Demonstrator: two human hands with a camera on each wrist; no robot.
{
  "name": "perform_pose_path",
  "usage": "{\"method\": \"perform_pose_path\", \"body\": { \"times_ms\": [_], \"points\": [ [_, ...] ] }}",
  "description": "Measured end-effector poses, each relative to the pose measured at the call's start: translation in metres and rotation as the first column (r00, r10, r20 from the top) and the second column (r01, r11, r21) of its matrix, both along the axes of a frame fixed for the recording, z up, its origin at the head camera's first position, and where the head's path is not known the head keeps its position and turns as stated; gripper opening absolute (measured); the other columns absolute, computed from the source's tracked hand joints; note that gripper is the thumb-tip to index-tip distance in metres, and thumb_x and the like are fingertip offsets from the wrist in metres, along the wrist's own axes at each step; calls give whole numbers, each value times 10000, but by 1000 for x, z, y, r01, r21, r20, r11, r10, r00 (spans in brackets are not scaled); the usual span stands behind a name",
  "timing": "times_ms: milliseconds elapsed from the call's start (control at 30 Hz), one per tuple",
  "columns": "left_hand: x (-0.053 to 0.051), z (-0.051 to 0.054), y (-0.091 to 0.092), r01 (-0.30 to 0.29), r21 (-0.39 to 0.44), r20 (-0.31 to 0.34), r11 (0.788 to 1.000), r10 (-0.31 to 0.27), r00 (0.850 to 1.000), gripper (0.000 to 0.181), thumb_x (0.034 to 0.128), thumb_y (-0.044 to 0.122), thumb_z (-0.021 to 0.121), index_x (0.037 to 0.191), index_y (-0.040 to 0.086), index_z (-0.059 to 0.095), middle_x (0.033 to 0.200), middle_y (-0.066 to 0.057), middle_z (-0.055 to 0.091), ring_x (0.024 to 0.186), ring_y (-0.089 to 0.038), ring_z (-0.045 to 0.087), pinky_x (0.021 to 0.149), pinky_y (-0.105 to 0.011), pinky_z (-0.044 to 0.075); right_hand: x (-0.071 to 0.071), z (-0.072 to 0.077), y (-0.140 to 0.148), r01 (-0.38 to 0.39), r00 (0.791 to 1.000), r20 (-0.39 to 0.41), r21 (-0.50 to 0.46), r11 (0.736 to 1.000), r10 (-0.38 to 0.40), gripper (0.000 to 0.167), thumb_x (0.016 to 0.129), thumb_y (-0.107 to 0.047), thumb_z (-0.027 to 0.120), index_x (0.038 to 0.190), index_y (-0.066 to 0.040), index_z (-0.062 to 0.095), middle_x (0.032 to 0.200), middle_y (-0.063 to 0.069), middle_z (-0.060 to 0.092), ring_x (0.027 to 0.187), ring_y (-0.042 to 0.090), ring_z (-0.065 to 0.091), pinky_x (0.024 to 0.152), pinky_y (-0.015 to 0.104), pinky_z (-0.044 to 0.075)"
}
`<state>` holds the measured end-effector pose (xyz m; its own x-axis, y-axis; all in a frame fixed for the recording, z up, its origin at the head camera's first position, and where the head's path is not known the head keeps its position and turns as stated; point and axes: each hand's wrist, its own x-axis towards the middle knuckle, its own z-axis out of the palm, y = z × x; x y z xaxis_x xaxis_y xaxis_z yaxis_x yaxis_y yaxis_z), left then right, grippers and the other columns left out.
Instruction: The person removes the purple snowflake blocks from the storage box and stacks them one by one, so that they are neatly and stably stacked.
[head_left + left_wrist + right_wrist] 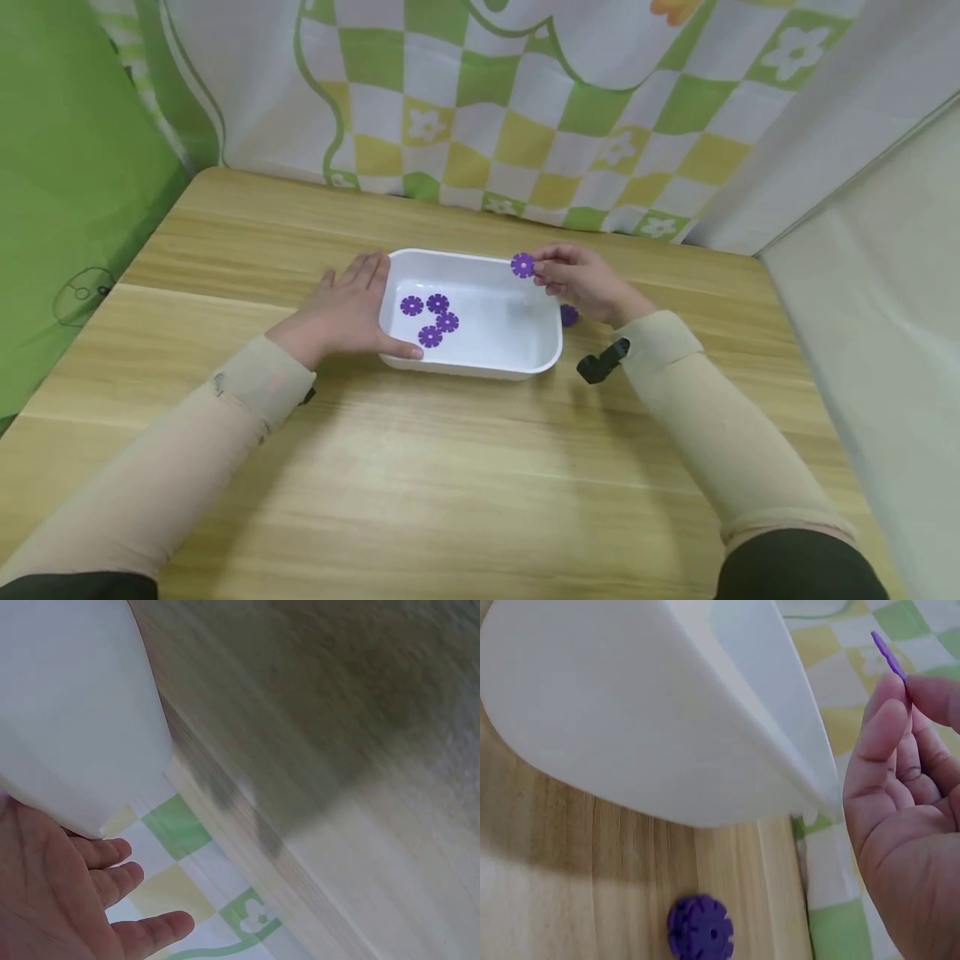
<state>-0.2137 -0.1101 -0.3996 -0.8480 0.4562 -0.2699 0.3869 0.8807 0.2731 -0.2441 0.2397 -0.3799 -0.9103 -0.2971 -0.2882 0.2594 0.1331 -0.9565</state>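
Observation:
A white plastic tray (480,367) stands on the table with several purple notched discs (431,336) lying flat in its left part. My left hand (348,312) rests against the tray's left end, fingers straight and the thumb over the front rim; in the left wrist view its fingertips (120,881) lie beside the tray wall. Above the tray's back right corner, my right hand (585,279) pinches one purple notched disc (522,265) between thumb and fingers. The right wrist view shows that disc (889,656) edge-on.
More purple discs (701,928), apparently stacked, sit on the table just right of the tray, partly hidden in the head view. A checkered curtain (517,125) hangs along the table's back edge. The wooden table (480,483) extends in front of the tray.

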Motion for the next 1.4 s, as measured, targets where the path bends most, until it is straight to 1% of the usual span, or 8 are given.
{"method": "perform_pose_path", "body": {
  "times_ms": [200, 333, 500, 800, 1000, 1133, 1233, 1400],
  "points": [
    [0, 1, 1, 8, 19, 10, 1000, -8, 1000, 1526, 668, 945, 618, 1616, -58, -34, 1696, -249, -50, 1561, -410, -40, 1200, -684, 8, 5, -4, 23, 120, 992, 47, -75, 990, -116, 139, 1065, 9, 486, 1070, -70, 600, 923, -2, 620, 857, 119, 580, 730, 190, 517],
    [-1, 3, 0, 18, 3, 3, 1000, -18, 1000, 1514, 674, 932, 631, 1616, -67, -7, 1700, -245, -30, 1564, -405, -25, 1200, -689, 17, 10, -7, 35, 152, 987, 64, -69, 986, -148, 123, 1070, -28, 512, 1040, -92, 612, 910, -21, 610, 854, 120, 552, 720, 193, 496],
    [-1, 2, -3, 31, -18, 4, 999, -31, 1000, 1518, 669, 956, 598, 1617, -62, -9, 1700, -245, -28, 1564, -402, -25, 1198, -694, 23, 14, -14, 49, 168, 983, 76, -34, 985, -165, 62, 1074, -50, 516, 1104, -66, 567, 913, -24, 602, 852, 106, 551, 708, 173, 497],
    [-2, 0, -3, 28, -6, 15, 1000, -28, 1000, 1519, 672, 954, 597, 1617, -52, -38, 1699, -243, -43, 1564, -400, -34, 1199, -692, 14, 20, -30, 74, 159, 984, 77, 50, 986, -163, 113, 1083, -51, 500, 1173, -8, 554, 911, -8, 609, 815, 87, 530, 690, 177, 480],
    [2, 3, -6, 6, -3, 20, 1000, -6, 1000, 1521, 669, 955, 599, 1616, -55, -32, 1694, -256, -34, 1562, -404, -44, 1200, -687, 6, 22, -39, 76, 171, 980, 91, 44, 984, -174, 100, 1065, -15, 513, 1127, -23, 590, 905, -27, 657, 786, 72, 550, 674, 170, 492],
    [4, 5, -6, 6, -10, 21, 1000, -6, 1000, 1515, 671, 965, 580, 1618, -46, -35, 1696, -251, -35, 1563, -399, -41, 1202, -683, 8, 23, -44, 78, 179, 977, 114, 37, 983, -183, 97, 1059, -6, 517, 1092, -41, 603, 900, -13, 671, 776, 77, 577, 662, 176, 501],
    [4, 5, -5, 9, -9, 24, 1000, -9, 1000, 1511, 675, 965, 574, 1618, -46, -36, 1695, -251, -36, 1563, -400, -35, 1203, -680, 8, 24, -48, 79, 187, 973, 125, 54, 981, -193, 98, 1061, -14, 523, 1085, -59, 606, 886, -8, 660, 761, 75, 571, 651, 176, 500],
    [4, 4, -5, 1, 0, 33, 1000, -1, 999, 1511, 680, 954, 588, 1616, -48, -45, 1694, -255, -40, 1562, -405, -30, 1204, -675, 0, 23, -54, 79, 185, 975, 98, 126, 975, -198, 63, 1056, -40, 550, 1091, -55, 600, 869, -27, 657, 730, 59, 552, 627, 164, 493]
  ]
}}
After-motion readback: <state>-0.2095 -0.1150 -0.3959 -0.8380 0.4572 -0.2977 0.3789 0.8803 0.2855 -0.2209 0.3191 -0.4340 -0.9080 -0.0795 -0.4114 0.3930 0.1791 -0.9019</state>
